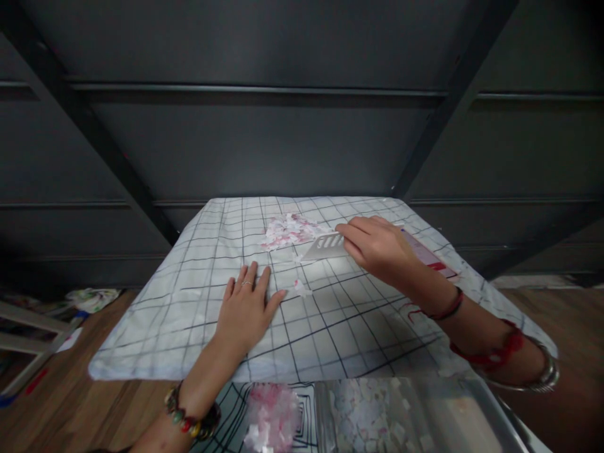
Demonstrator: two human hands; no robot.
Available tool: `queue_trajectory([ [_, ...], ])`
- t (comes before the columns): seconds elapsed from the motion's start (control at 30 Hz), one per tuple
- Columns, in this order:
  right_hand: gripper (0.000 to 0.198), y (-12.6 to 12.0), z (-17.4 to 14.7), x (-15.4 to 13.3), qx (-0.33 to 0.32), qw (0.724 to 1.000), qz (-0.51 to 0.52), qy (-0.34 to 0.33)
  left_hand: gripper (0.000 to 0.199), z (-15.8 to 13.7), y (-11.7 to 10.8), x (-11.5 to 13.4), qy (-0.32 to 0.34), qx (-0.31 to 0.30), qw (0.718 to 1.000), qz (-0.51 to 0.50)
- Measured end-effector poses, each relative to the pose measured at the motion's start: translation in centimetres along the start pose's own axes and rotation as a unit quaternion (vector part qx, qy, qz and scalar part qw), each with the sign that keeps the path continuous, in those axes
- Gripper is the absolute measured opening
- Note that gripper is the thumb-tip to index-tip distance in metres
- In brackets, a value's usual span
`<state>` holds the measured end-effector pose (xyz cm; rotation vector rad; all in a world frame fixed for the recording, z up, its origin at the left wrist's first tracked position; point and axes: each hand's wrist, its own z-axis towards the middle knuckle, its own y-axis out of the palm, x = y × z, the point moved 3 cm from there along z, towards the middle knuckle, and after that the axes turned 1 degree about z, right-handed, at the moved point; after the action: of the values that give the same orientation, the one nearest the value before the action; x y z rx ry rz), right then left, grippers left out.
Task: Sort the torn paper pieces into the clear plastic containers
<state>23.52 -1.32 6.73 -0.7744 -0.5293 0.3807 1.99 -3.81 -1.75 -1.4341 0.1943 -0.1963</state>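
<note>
My left hand (245,308) lies flat on the white checked tablecloth (184,314), fingers spread, with nothing in it. Close to its thumb is a small white scrap with a pink spot (302,289). My right hand (377,246) grips a thin white plastic piece with slots (324,250), which looks like a scraper. The piece is tilted, its lower edge at or near the cloth. Just beyond it sits a loose heap of white and pink paper-like scraps (289,231). My right hand and forearm partly cover a flat pinkish sheet with a red corner (427,253).
A clear plastic bin (438,409) with pale scraps in it stands at the near table edge. Beside it is a pink and white bundle (274,415). A dark panelled wall (264,145) rises behind the table. A white frame (35,340) stands on the left floor.
</note>
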Motion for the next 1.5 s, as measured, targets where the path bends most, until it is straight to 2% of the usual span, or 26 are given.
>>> queue_trajectory([
  [0.23,0.022,0.5,0.1,0.1,-0.018,1.000,0.001,0.011,0.057,0.0,0.0,0.0,-0.004,0.004,1.000,-0.008],
  [0.43,0.023,-0.6,-0.2,0.2,0.016,1.000,0.000,0.003,0.056,0.0,0.1,0.0,-0.003,0.015,1.000,-0.022],
  [0.63,0.021,-0.5,-0.4,0.0,0.001,1.000,0.001,-0.014,0.055,0.0,0.2,-0.1,-0.004,0.009,1.000,-0.013],
  [0.8,0.023,-1.2,-1.5,-0.1,0.027,0.999,0.012,-0.013,0.054,-0.1,0.3,-0.1,0.002,0.025,1.000,-0.008],
  [1.07,0.020,-1.9,-1.6,-0.8,-0.014,0.999,0.017,-0.032,0.053,-0.1,0.2,-0.1,0.001,0.030,0.999,-0.024],
  [1.27,0.019,-1.8,-1.3,-1.0,-0.004,0.999,-0.014,-0.035,0.054,0.0,0.0,0.0,-0.001,0.020,1.000,-0.018],
  [1.5,0.019,-2.1,-1.2,-1.3,-0.003,0.999,0.008,-0.044,0.052,0.0,0.0,0.0,-0.002,0.021,1.000,-0.013],
])
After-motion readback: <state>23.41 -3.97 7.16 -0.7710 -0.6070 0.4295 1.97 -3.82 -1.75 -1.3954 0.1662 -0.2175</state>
